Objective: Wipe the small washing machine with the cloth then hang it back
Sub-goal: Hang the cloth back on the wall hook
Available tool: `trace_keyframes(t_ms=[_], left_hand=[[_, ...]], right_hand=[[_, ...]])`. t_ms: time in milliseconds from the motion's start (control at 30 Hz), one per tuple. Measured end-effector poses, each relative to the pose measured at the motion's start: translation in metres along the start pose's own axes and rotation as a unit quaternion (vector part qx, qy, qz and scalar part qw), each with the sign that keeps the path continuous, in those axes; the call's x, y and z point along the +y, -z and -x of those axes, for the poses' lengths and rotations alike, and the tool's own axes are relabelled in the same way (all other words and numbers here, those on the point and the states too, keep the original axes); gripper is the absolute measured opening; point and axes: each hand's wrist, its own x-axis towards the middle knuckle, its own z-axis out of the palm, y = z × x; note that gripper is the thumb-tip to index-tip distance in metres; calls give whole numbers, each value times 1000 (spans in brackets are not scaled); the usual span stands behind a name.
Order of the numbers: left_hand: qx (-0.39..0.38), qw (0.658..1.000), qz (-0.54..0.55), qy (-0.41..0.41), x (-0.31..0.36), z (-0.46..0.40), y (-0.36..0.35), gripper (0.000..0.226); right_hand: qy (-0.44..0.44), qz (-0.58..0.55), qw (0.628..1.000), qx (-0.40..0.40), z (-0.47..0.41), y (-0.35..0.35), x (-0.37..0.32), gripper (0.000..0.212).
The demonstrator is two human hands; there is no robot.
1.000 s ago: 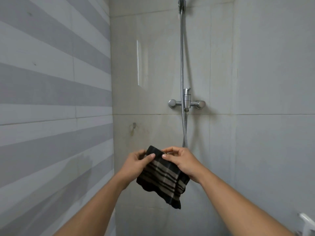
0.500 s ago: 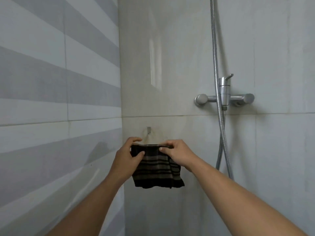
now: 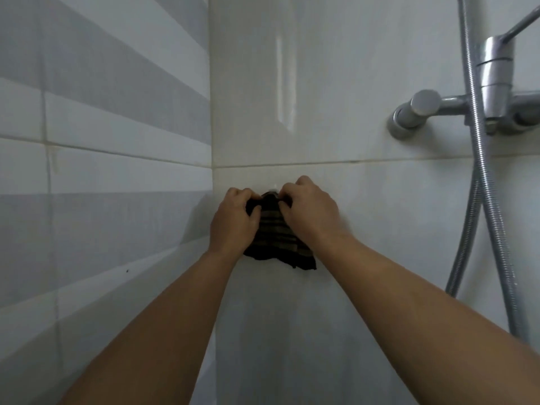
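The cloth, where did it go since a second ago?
Both hands, left hand and right hand, carried the striped cloth up and forward to the wall hook, bunching its top edge there. Both hands kept their grip; the shower tap stayed untouched.

- Left hand (image 3: pixel 233 222) and right hand (image 3: pixel 309 209) pinch top edge of dark striped cloth (image 3: pixel 274 241) against pale tiled wall (image 3: pixel 336 83).
- Small hook (image 3: pixel 273 190) barely visible above cloth.
- Chrome shower mixer tap (image 3: pixel 493 92) and ribbed metal hose (image 3: pixel 482 176) at right.
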Motion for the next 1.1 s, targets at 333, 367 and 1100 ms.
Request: trace_keyframes(t_ms=[333,367,1100], left_hand=[[-93,975,174,102,11,29,12,43],[-88,976,175,93,11,33,14,44],[-30,985,147,84,12,55,4,48]], right_hand=[[-12,63,997,-46,32,4,-13,38],[-14,61,997,-47,33,5,-14,40],[-37,47,997,-47,40,5,-11,49]])
